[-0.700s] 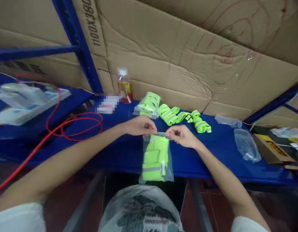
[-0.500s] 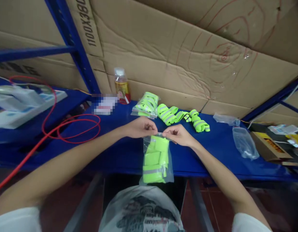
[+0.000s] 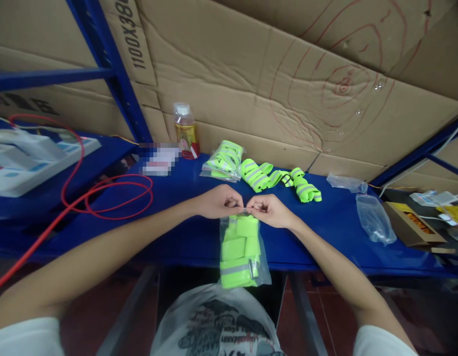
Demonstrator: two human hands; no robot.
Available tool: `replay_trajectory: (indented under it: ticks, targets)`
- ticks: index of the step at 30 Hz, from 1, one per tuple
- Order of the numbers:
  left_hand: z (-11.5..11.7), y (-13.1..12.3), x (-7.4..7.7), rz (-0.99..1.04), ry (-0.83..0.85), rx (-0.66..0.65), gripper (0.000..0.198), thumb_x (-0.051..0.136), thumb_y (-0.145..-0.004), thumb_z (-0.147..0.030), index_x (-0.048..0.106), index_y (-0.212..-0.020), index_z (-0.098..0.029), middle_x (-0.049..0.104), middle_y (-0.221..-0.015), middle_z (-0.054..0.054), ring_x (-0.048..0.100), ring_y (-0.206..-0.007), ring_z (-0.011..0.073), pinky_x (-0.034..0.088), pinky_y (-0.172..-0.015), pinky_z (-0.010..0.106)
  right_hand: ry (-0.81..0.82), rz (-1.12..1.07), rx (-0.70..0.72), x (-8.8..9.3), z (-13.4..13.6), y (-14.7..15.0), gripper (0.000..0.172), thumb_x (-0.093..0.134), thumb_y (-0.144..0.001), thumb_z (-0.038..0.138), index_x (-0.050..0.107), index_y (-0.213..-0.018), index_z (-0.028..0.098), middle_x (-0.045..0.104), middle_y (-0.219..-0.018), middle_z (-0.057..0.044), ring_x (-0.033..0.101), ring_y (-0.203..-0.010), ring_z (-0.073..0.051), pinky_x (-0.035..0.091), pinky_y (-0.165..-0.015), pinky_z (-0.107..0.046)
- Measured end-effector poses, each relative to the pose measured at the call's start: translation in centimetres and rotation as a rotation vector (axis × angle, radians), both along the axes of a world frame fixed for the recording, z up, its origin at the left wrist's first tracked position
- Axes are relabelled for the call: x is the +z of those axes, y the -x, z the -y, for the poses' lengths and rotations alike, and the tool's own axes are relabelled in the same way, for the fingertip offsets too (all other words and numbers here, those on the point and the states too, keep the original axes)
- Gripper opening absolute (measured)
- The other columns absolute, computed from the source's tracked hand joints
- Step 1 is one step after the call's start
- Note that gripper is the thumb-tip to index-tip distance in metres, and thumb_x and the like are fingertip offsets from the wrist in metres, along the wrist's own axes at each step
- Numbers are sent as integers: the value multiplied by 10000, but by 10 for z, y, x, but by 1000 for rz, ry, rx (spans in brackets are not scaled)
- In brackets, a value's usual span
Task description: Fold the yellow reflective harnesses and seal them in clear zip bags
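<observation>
Hands at centre, left hand (image 3: 222, 201) and right hand (image 3: 271, 211), nearly touching, each closed in a pinch of thumb and finger on the top edge of a clear plastic bag (image 3: 266, 277). Gripped only by that rim, probably for firm control of the thin film. Inside, a folded neon-yellow band (image 3: 234, 252) with a grey stripe, doubled over flat, presumably to suit the narrow bag. Lower end toward the lap, past the near edge of the blue worktop (image 3: 192, 238); contact with that edge impossible to tell. Forearms angled in from both sides, likely for an even hold. Just beyond the hands, farther back on the worktop, a filled bag (image 3: 223, 159) of similar neon bands, perhaps set back for elbow room. Just right of it, curled neon strips (image 3: 256, 175), then a loosely rolled neon strip (image 3: 306, 185), apparently within easy reach. Farther right, two limp clear bags (image 3: 346, 183) (image 3: 375, 220), well apart from the strips, perhaps against mixing; beyond, an open cardboard box (image 3: 414, 235). Back left, an upright bottle (image 3: 187, 136) before a cardboard wall (image 3: 229, 74), likely clear of both arms. Far left, red cable (image 3: 28, 252) in loose loops.
</observation>
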State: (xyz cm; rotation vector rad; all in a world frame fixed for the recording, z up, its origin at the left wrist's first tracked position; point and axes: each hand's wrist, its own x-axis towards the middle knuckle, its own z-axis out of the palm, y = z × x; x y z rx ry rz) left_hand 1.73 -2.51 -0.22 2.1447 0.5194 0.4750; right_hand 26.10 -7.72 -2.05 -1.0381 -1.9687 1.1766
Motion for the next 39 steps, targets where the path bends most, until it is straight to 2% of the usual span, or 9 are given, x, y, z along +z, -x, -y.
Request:
replay_trajectory:
  ticks: [7, 13, 20, 23, 25, 28, 31, 35, 39]
  targets:
    - [6, -5, 1, 137, 131, 45, 324, 770, -904, -401, 767, -875, -79, 619, -637, 0, 482, -554, 82, 355, -534, 198, 184, 35, 131, 16, 7, 2, 456, 827, -866, 612, 771, -961, 170, 650, -700, 20, 581, -580, -137, 481, -495, -245]
    - [-16, 6, 5, 297, 178, 376, 537, 580, -1030, -623, 747, -999, -114, 548, -527, -45, 445, -448, 96, 345, -485, 224, 79, -71, -18, 22, 5, -11, 510, 936, -760, 556, 799, -1060, 167, 726, -741, -1, 573, -541, -130, 495, -475, -251]
    - [-39, 24, -13, -112, -366, 429, 407, 605, -1015, -408, 729, -727, -149, 596, -596, -4, 468, -589, 122, 291, -622, 265, -357, -371, -722, 63, -47, -25, 616, 778, -797, 803, 693, -973, 219, 612, -643, 5, 617, -537, -196, 561, -470, -327]
    - [-34, 21, -21, -291, -510, 328, 437, 572, -1038, -433, 688, -708, -170, 628, -628, 9, 497, -619, 140, 263, -637, 280, -775, -237, -746, 92, -81, -16, 597, 782, -840, 727, 690, -1122, 208, 740, -997, -98, 753, -946, -281, 676, -818, -436]
    - [-30, 19, -21, -328, -528, 286, 430, 562, -1046, -433, 682, -724, -173, 643, -645, 12, 510, -637, 143, 259, -646, 280, -982, -47, -692, 101, -100, -4, 560, 720, -926, 646, 665, -1278, 213, 709, -1282, -155, 685, -1260, -346, 609, -1059, -551]
    - [-25, 19, -18, -339, -542, 286, 438, 548, -1057, -432, 672, -729, -170, 644, -657, 18, 506, -646, 143, 251, -655, 281, -1019, 318, -608, 93, -117, 21, 471, 559, -1060, 475, 593, -1454, 219, 560, -1551, -188, 529, -1480, -395, 533, -1160, -611]
    - [-25, 21, -14, -340, -542, 294, 451, 545, -1057, -438, 652, -709, -172, 636, -649, 21, 491, -630, 143, 246, -652, 283, -896, 594, -519, 65, -123, 46, 454, 516, -1088, 393, 577, -1490, 193, 461, -1659, -189, 567, -1436, -399, 590, -1093, -543]
    - [-29, 23, -16, -289, -537, 310, 466, 570, -1031, -441, 602, -645, -183, 604, -609, 20, 448, -580, 145, 245, -627, 291, -854, 662, -389, 32, -123, 63, 583, 598, -1058, 537, 571, -1530, 196, 453, -1679, -192, 557, -1449, -386, 569, -1123, -527]
    - [-32, 22, -21, -261, -555, 320, 468, 569, -1023, -444, 589, -630, -191, 595, -606, 19, 428, -571, 151, 245, -616, 299, -897, 671, -334, 27, -117, 60, 731, 620, -1019, 659, 532, -1605, 231, 355, -1755, -182, 519, -1488, -409, 480, -1209, -553]
